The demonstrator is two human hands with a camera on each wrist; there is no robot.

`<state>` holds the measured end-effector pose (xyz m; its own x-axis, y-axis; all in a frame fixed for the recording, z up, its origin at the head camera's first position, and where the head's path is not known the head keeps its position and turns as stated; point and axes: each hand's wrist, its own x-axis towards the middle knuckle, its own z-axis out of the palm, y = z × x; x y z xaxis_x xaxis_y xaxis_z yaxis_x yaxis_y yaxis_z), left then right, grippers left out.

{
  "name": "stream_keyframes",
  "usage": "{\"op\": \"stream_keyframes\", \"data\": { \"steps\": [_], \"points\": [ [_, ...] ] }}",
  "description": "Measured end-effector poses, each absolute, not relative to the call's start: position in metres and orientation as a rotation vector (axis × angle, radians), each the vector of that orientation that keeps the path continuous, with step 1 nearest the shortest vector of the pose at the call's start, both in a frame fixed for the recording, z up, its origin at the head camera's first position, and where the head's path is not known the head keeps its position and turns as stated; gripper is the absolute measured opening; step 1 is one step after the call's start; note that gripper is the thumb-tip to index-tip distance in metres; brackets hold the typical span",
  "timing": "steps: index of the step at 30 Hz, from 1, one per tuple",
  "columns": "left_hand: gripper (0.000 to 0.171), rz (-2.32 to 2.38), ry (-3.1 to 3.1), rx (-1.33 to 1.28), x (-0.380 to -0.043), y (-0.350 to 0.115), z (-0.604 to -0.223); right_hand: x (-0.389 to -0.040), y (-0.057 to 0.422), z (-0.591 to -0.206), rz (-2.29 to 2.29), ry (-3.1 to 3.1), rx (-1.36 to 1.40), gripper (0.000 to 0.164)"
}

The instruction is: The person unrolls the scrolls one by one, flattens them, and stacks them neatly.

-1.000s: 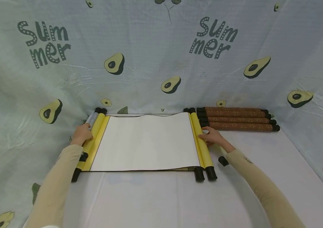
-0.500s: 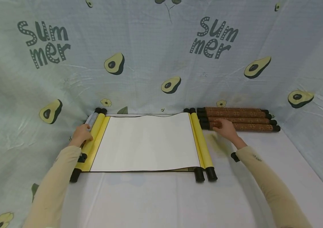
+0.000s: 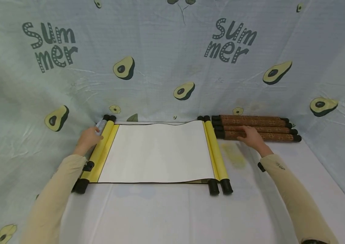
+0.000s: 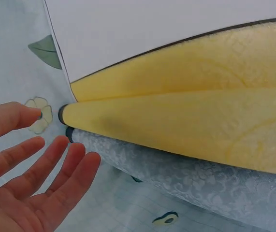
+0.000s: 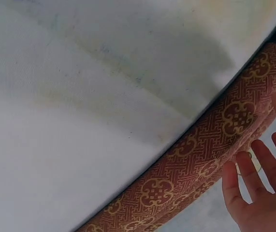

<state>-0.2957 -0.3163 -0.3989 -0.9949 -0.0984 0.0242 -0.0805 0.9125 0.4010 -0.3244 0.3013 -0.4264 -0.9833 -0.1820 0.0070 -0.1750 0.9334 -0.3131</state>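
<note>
A partly unrolled scroll lies flat, its white paper [image 3: 160, 152] between yellow rolls at both sides, with black end caps. Left of the yellow left roll [image 3: 103, 145] runs a silver-grey patterned scroll [image 3: 101, 124]. My left hand [image 3: 87, 139] is over that scroll; in the left wrist view its fingers [image 4: 82, 176] are spread, with nothing between them. At the back right, several brown scrolls [image 3: 277, 137] with gold patterns lie side by side. My right hand [image 3: 252, 138] reaches over the nearest one, fingers [image 5: 232, 186] apart and loosely bent, close beside the patterned roll.
White cloth covers the table [image 3: 160, 213]. Behind it and at both sides hangs a pale curtain [image 3: 160, 44] printed with avocados, flowers and "summer". The right yellow roll [image 3: 216, 152] stands between the paper and the brown scrolls.
My right hand has left the right yellow roll and moved right to the brown scrolls. The left hand has shifted slightly back, toward the silver-grey scroll's far end. The white paper lies still.
</note>
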Motion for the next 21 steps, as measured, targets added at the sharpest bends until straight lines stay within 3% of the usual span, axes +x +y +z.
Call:
{"op": "stream_keyframes", "data": {
  "steps": [8,21],
  "points": [
    [0.035,-0.623,-2.883,-0.102,-0.293,-0.271,-0.387,-0.331,0.304,-0.434,-0.224,3.155,-0.409,0.058],
    [0.028,-0.523,-2.727,-0.548,-0.289,-0.169,-0.404,-0.336,0.313,-0.428,0.107,3.109,-0.397,0.073]
  ]
}}
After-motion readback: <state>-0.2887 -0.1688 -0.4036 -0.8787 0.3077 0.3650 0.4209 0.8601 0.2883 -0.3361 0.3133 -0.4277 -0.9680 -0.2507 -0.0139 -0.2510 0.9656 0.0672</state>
